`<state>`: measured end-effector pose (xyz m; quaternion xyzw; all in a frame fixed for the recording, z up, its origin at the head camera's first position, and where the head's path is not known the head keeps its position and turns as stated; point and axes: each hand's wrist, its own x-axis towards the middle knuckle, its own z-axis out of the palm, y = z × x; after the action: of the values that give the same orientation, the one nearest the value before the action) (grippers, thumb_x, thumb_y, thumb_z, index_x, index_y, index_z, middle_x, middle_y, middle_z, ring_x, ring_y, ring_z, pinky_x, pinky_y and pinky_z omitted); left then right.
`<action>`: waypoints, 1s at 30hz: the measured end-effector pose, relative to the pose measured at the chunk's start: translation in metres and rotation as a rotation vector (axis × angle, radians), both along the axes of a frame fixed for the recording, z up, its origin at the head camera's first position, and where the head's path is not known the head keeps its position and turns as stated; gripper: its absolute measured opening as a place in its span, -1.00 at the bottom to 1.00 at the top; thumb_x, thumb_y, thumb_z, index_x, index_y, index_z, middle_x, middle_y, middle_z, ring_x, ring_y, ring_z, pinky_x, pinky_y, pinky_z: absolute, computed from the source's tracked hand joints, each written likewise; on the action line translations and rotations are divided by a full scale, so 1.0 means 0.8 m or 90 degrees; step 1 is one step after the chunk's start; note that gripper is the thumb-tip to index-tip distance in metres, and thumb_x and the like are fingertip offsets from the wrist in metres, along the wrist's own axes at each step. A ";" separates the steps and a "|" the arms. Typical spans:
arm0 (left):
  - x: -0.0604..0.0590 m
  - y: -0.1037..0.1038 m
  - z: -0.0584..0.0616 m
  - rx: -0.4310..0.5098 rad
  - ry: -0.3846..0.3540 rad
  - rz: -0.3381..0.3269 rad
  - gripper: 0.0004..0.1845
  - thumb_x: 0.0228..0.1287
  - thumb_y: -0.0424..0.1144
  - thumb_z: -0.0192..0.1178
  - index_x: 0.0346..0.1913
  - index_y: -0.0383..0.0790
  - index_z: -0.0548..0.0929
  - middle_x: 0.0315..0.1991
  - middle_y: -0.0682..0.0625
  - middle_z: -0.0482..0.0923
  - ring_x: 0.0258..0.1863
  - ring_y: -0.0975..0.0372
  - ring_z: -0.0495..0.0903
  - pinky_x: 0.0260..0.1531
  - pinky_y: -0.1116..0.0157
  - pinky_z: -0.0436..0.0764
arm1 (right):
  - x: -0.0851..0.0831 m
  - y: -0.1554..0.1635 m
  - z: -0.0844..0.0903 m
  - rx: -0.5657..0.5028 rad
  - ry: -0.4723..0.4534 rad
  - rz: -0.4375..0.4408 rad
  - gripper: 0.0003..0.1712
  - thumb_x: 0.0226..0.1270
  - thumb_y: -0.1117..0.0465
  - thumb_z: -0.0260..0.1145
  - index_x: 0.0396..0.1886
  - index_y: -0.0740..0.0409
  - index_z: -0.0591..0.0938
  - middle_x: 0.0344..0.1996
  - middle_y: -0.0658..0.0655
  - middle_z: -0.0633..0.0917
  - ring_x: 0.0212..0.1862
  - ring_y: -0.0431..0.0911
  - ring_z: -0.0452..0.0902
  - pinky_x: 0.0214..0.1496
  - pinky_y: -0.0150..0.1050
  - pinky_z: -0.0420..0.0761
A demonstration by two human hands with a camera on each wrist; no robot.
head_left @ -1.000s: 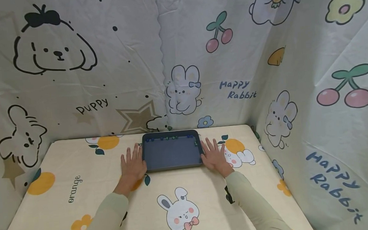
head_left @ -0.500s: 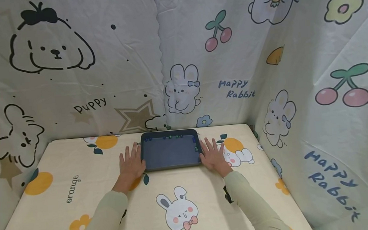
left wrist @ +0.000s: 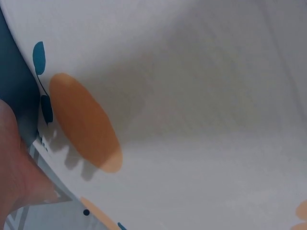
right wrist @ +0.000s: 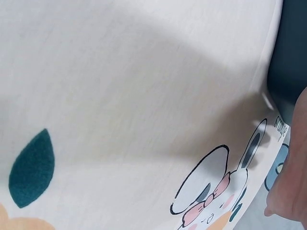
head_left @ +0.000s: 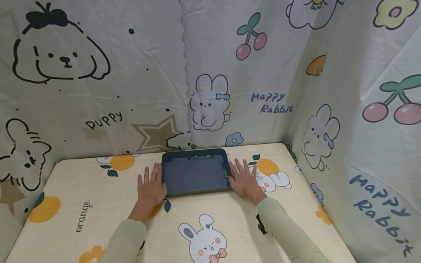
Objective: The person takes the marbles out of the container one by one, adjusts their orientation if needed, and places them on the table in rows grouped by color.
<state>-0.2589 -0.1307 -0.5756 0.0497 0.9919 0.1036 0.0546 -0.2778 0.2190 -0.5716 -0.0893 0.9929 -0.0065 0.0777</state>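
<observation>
Here come two arms in pale green long sleeves [head_left: 121, 249], slanting forward and inward, wrists [head_left: 139, 212] uncovered! The bare left hand [head_left: 151, 190] lies back upward, fingers [head_left: 146, 175] straight and pointing away from the body. Opposite, the bare right hand [head_left: 245, 180] mirrors it, fingers spread, thumb turned inward!
</observation>
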 end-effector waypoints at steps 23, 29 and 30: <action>0.001 0.002 0.006 -0.017 0.003 0.008 -0.15 0.50 0.18 -0.09 0.60 -0.26 -0.05 0.59 -0.27 -0.24 0.53 -0.23 -0.28 0.39 -0.29 -0.33 | 0.000 0.000 -0.005 -0.029 -0.011 -0.009 -0.25 0.59 -0.11 -0.19 0.64 -0.01 -0.08 0.60 0.15 -0.08 0.57 0.23 -0.33 0.41 0.41 -0.37; 0.001 0.005 0.006 -0.019 0.009 0.018 -0.14 0.49 0.23 -0.12 0.60 -0.26 -0.03 0.60 -0.25 -0.24 0.53 -0.21 -0.28 0.37 -0.30 -0.38 | 0.002 -0.002 -0.002 -0.018 0.000 -0.003 -0.25 0.59 -0.10 -0.18 0.64 0.01 -0.05 0.60 0.15 -0.04 0.57 0.24 -0.28 0.42 0.42 -0.28; 0.001 0.005 0.005 -0.022 0.010 0.018 -0.14 0.49 0.23 -0.12 0.60 -0.26 -0.03 0.60 -0.25 -0.25 0.53 -0.21 -0.29 0.36 -0.30 -0.39 | 0.002 -0.002 -0.002 -0.014 0.002 -0.002 -0.26 0.59 -0.10 -0.18 0.64 0.01 -0.04 0.60 0.16 -0.03 0.56 0.24 -0.27 0.42 0.42 -0.27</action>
<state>-0.2578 -0.1264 -0.5713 0.0355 0.9945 0.0871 0.0464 -0.2759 0.2176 -0.5730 -0.0887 0.9931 -0.0173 0.0752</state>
